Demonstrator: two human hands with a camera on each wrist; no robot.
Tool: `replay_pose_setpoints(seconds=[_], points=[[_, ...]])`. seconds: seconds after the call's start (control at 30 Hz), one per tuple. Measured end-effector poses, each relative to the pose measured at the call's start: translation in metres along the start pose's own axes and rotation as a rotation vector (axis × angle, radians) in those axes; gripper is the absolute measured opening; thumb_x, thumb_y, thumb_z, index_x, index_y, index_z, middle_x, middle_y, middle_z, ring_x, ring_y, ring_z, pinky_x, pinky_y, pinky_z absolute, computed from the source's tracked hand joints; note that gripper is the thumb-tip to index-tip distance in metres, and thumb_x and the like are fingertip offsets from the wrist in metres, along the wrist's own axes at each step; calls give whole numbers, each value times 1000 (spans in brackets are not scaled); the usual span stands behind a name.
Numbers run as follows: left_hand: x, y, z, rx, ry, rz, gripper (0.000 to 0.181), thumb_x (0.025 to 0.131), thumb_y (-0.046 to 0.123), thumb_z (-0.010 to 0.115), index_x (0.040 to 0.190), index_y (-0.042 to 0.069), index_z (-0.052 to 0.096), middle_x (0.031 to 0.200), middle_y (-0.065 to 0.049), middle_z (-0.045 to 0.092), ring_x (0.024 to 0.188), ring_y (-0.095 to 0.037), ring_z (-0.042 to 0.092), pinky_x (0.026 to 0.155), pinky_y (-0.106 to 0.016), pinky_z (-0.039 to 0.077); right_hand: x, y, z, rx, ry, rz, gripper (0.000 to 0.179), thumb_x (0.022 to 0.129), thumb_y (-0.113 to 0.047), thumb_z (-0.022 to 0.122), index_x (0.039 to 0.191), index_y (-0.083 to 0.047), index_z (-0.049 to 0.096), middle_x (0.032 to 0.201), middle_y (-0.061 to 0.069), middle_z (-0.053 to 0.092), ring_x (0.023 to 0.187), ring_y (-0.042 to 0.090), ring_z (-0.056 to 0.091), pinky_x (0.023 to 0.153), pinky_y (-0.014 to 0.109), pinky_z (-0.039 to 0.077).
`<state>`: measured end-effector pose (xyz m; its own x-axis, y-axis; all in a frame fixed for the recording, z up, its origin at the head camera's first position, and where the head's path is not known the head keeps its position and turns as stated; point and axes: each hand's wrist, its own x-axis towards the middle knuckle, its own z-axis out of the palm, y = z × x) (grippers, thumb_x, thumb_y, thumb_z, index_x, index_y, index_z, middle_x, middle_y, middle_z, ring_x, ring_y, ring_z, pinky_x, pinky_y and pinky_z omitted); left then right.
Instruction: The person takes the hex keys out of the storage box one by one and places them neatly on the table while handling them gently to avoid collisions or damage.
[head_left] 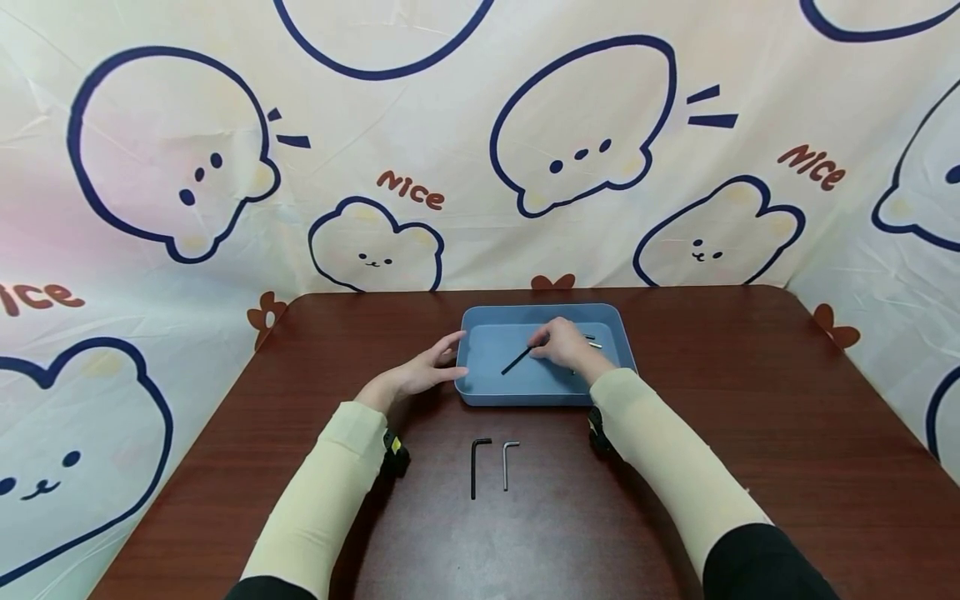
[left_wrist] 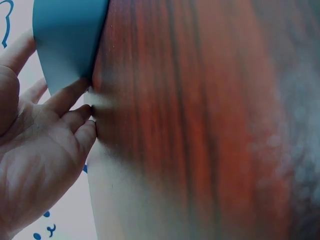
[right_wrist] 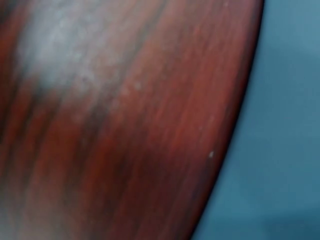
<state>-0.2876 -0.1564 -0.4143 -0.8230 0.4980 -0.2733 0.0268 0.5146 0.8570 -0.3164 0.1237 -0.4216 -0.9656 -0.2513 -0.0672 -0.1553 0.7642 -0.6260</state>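
Observation:
My right hand is over the blue tray and pinches a black hex key, whose straight end slants down to the left; its other end is hidden by the fingers. At the tray's left side, my left hand rests with fingers spread and extended, touching the rim. The left wrist view also shows these spread fingers against the tray's edge. On the table in front lie a black hex key and a shorter silver one, side by side. The right wrist view shows no hand.
More thin metal pieces lie in the tray behind the right hand, partly covered by it. The dark brown wooden table extends to both sides. A patterned cloth hangs behind its far edge.

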Motion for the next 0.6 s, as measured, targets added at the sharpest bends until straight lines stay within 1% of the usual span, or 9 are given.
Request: replay_pose_setpoints(seconds=[0.13,0.23,0.47,0.6], points=[[0,1,0,-2,-1,-1,73,100,22,57,157,20,12,159,-21,14,146,-35,12,111,-61,11,-2,-1,0,5,14,22,13,90,-13,71,101,-9,77,105,7,69,103,25,59,87,41,47],[-1,2,1,0,-1,-2,73,100,23,57,157,20,12,159,-21,14,145,-35,12,110,-61,11,-4,-2,0,-1,27,24,11,90,-14,72,97,-10,78,103,6,69,101,25,59,85,40,47],[-1,2,1,-6,1,-4,72,100,22,57,157,20,12,159,-20,14,146,-35,12,110,-62,11,-8,-4,-1,-38,39,-1,14,90,-16,72,101,-9,77,101,6,70,98,23,61,84,40,48],[-1,1,2,-7,6,-1,73,100,22,57,157,20,12,159,-21,14,146,-35,11,110,-61,10,-9,-4,-2,-82,69,-8,12,89,-19,73,97,-10,78,97,3,71,95,23,61,84,41,47]])
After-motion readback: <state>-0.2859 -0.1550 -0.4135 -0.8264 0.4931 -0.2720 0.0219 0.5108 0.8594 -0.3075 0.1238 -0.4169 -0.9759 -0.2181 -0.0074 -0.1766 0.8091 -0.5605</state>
